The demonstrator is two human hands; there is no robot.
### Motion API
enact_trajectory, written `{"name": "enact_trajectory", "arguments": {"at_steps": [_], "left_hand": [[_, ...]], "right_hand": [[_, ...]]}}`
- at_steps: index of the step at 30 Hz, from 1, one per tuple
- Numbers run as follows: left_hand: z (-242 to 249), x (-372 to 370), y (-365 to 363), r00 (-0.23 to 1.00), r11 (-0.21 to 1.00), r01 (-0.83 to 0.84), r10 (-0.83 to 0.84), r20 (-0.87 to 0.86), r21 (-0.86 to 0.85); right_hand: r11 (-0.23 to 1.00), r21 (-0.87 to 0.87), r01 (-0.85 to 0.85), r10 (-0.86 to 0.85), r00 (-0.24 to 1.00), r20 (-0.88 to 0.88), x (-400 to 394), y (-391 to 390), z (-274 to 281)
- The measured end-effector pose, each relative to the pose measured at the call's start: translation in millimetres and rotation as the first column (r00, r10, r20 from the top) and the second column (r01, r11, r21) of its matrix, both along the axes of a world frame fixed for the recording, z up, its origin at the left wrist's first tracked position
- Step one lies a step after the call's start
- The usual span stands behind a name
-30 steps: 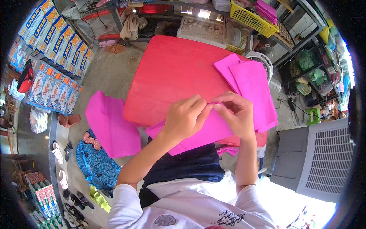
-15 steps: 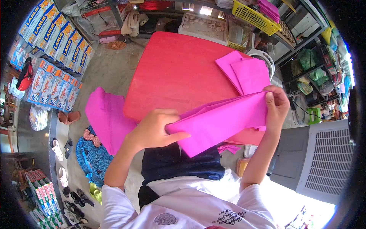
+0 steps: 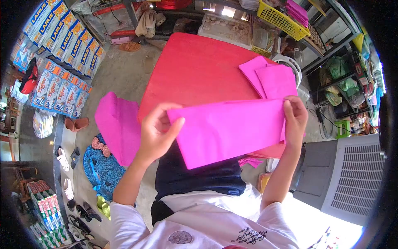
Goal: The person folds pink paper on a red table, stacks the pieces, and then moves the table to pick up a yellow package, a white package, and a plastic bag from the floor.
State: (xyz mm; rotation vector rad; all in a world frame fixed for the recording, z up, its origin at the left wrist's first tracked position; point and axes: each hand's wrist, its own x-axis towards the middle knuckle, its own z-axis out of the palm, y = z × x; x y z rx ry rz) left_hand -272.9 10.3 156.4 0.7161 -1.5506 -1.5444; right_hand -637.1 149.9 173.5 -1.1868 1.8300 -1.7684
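Observation:
A folded bright pink sheet (image 3: 232, 133) is stretched between my two hands above the near edge of the red table (image 3: 199, 70). My left hand (image 3: 159, 128) pinches its upper left corner between thumb and fingers. At the upper right corner, my right hand (image 3: 295, 118) grips it the same way. Just behind the sheet, folded pink pieces (image 3: 275, 79) lie overlapping on the table's right side. A larger pink bundle (image 3: 118, 126) hangs at the table's left edge, beside my left forearm.
Beer cartons (image 3: 66, 45) are stacked at the left. A blue shaggy item (image 3: 103, 170) and several shoes (image 3: 68, 189) lie on the floor. A yellow basket (image 3: 284, 20) sits on the back shelf, and a grey-white slatted unit (image 3: 356, 174) stands at the right.
My left hand has moved up and left, pulling the sheet wider and flatter. Its broad face now shows, and the open fold along the top no longer does. My right hand has shifted slightly.

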Motion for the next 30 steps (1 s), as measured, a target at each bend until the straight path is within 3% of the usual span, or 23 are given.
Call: {"name": "enact_trajectory", "arguments": {"at_steps": [2, 3, 6, 7, 10, 13, 14, 16, 17, 19, 21, 22, 27, 30], "left_hand": [[0, -5, -7, 0.996, 0.992, -0.073, 0.077, -0.035, 0.106], [-16, -5, -16, 0.996, 0.993, -0.084, 0.085, -0.013, 0.082], [-52, -4, -32, 0.983, 0.923, -0.148, 0.096, 0.158, 0.354], [-57, -5, -32, 0.986, 0.897, -0.084, 0.012, 0.167, 0.434], [-53, -5, -24, 0.999, 0.947, 0.001, -0.016, 0.045, 0.322], [-40, 0, -7, 0.992, 0.984, -0.098, 0.086, 0.089, 0.147], [-39, 1, -5, 0.965, 0.983, -0.134, 0.158, 0.209, -0.124], [-37, 3, -3, 0.860, 0.778, -0.076, 0.368, 0.354, -0.624], [-39, -3, 1, 0.819, 0.627, -0.221, 0.535, 0.207, -0.747], [-73, 6, 8, 0.932, 0.464, -0.081, 0.349, 0.099, -0.882], [-94, 7, 25, 0.972, 0.407, 0.089, 0.165, 0.169, -0.909], [-85, -5, 38, 0.958, 0.450, 0.206, 0.088, 0.273, -0.869], [-52, -24, 38, 0.723, 0.505, 0.450, 0.277, 0.633, -0.736], [-48, -25, 36, 0.627, 0.529, 0.500, 0.324, 0.708, -0.685]], "right_hand": [[0.996, 0.091, 0.007, -0.011, 0.999, 0.036, 12, -13, -4], [0.990, 0.141, 0.022, -0.023, 1.000, 0.007, 15, -19, -10], [0.978, 0.202, 0.042, -0.031, 0.998, -0.058, 18, -34, -41], [0.984, 0.175, 0.036, -0.027, 0.998, -0.058, 21, -38, -45], [0.980, 0.194, 0.042, -0.066, 0.991, 0.119, 20, -43, -58], [0.975, 0.199, 0.095, -0.127, 0.979, 0.159, 13, -50, -69], [0.975, 0.197, 0.099, -0.132, 0.977, 0.165, 12, -51, -72], [0.976, 0.190, 0.107, -0.141, 0.974, 0.176, 9, -54, -79], [0.979, 0.181, 0.097, -0.130, 0.975, 0.180, 6, -55, -87], [0.983, 0.168, 0.075, -0.107, 0.976, 0.190, 2, -56, -101], [0.979, 0.181, 0.097, -0.134, 0.969, 0.206, 5, -58, -107], [0.975, 0.192, 0.107, -0.148, 0.966, 0.213, 8, -56, -109], [0.972, 0.216, 0.095, -0.138, 0.971, 0.194, 9, -55, -114], [0.967, 0.227, 0.112, -0.152, 0.974, 0.168, 10, -55, -111]]}}
